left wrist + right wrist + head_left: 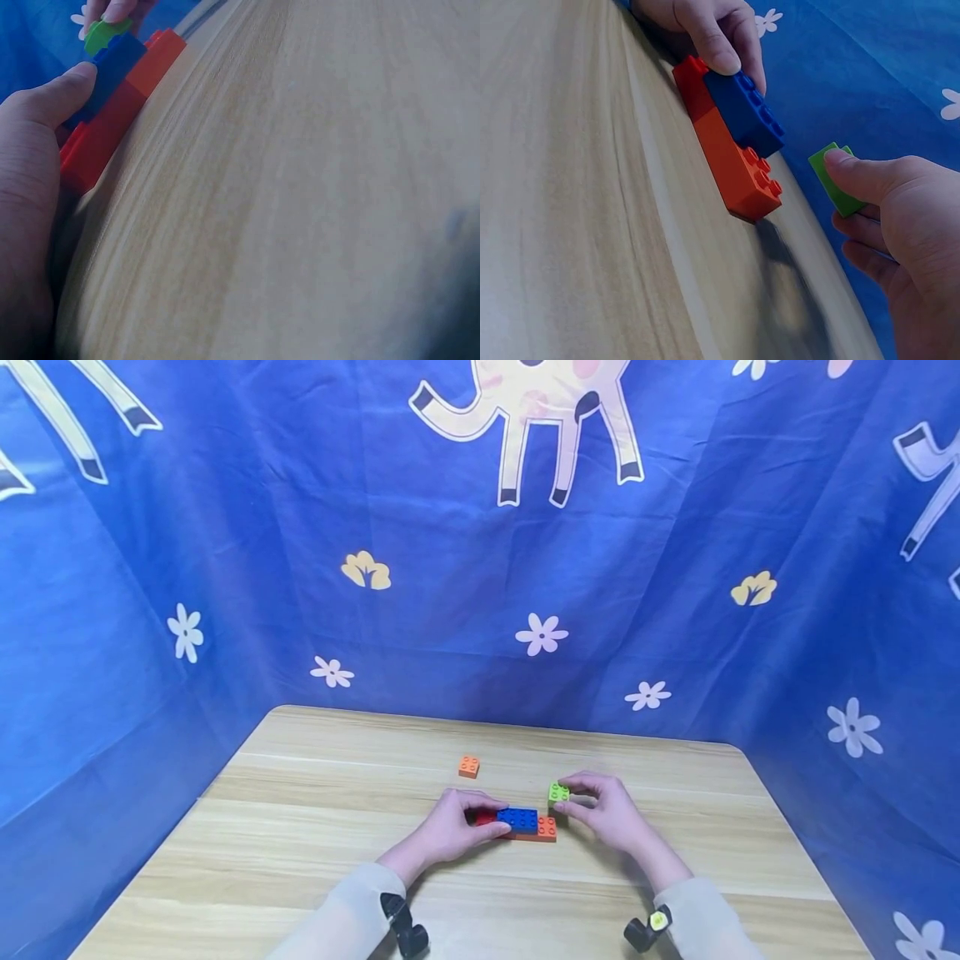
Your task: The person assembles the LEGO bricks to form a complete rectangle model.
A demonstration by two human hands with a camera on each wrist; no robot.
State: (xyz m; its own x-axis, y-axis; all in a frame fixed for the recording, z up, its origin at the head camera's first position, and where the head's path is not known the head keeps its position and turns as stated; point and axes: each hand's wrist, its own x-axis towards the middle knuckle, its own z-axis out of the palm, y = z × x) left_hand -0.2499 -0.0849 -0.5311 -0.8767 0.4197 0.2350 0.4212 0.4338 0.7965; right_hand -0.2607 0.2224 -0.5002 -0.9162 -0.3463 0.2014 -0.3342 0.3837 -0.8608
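My left hand (452, 827) pinches a blue building brick (519, 819) near its left end, thumb on the near side. That blue brick is pressed across a red brick (691, 88) and an orange brick (726, 161), which stand end to end on the table. At the orange brick's right end, bare studs show beyond the blue one. My right hand (609, 814) grips a small light-green brick (558, 792) between thumb and fingers. It is held up just right of the joined bricks, apart from the blue brick in the right wrist view.
A small orange brick (468, 766) with studs up lies on the wooden table (300, 793), behind the joined bricks. Blue patterned cloth (450, 635) hangs around the back and sides of the table. Each sleeved wrist carries a black camera mount.
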